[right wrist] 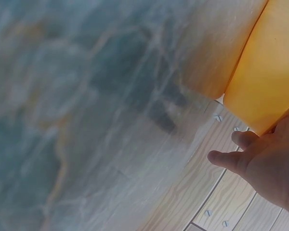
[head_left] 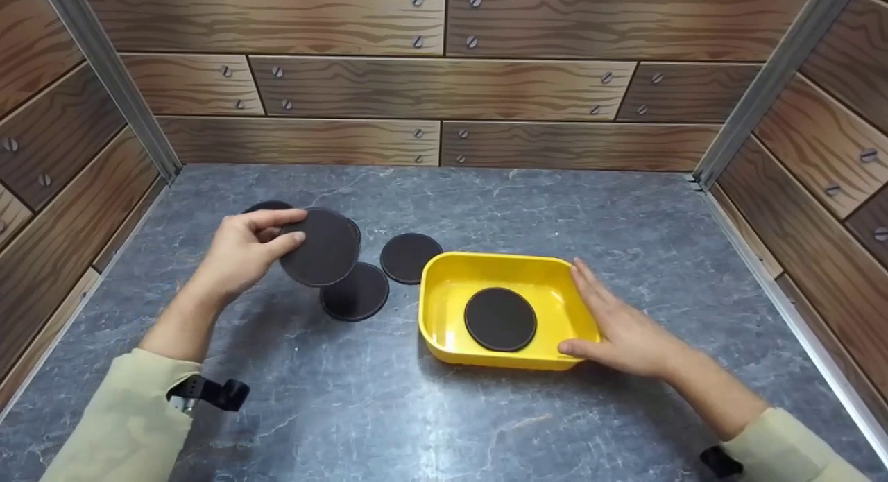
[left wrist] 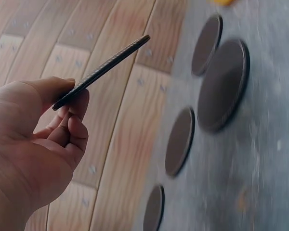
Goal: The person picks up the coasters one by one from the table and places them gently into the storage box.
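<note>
My left hand (head_left: 239, 253) pinches a thin, round black coaster (head_left: 320, 250) at its edge between thumb and fingers, raised over the table. In the left wrist view this held coaster (left wrist: 103, 71) shows edge-on. Several matching coasters lie flat below, among them one coaster (head_left: 355, 293) under the held one and another coaster (head_left: 411, 258) beside the bin. On the right stands a yellow plastic bin (head_left: 444, 360) with one black coaster (head_left: 500, 319) flat on its floor. My right hand (head_left: 628, 333) holds the bin's right end, thumb over the near rim and fingers along the side.
A grey marbled tabletop (head_left: 333, 412) carries everything. Wood-patterned panels (head_left: 444, 87) close off the back and both sides, with metal posts (head_left: 114, 80) at the rear corners. One coaster (head_left: 267, 205) is partly hidden behind my left hand.
</note>
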{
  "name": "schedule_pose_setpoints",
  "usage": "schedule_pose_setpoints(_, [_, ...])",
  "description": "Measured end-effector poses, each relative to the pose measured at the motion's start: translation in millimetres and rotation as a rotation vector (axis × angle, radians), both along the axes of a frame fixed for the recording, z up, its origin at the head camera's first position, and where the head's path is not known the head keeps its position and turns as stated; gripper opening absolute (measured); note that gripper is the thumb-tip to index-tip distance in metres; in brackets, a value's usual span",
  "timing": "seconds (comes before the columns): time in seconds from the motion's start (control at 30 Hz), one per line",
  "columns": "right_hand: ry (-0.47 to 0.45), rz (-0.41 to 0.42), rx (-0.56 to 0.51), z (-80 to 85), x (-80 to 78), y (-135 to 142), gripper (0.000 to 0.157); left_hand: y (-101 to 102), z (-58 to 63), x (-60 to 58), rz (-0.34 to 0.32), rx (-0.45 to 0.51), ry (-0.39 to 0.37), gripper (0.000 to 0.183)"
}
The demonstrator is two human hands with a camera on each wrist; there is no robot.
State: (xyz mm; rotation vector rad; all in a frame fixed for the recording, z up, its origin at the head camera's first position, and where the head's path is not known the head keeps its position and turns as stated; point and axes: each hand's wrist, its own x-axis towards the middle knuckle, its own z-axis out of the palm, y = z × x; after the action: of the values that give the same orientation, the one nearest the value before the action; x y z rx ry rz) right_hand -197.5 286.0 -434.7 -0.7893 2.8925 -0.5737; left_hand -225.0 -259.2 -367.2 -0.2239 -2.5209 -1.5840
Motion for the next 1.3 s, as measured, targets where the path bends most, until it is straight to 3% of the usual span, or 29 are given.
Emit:
schedule_pose_setpoints(0.27, [0.008,0.009,-0.02,-0.4,-1.0,1.2,0.115,47.5,8.8,-5.8,-0.114,0.083,0.04,0.037])
schedule_pose_setpoints(0.5, [0.004,0.004,-0.017,-2.0,-1.0,2.0,0.115,89.7,8.8,-12.6,-0.191,0.054,0.08,0.037])
schedule_pose_setpoints(0.63, [0.006,0.006,-0.013,-1.8,-0.6,2.2,0.115,109.5,6.4,-16.3,-0.227,0.045,0.063,0.039])
schedule_pose_setpoints(1.03, [0.001,0.003,-0.001,0.5,0.7,0.3,0.115,162.1,-18.9,-16.4,-0.379,0.101,-0.078,0.046])
schedule_pose_setpoints(1.3, [0.006,0.002,-0.006,-1.2,-0.3,0.1,0.114,182.6,-33.8,-17.6,-0.426,-0.063,-0.003,0.044])
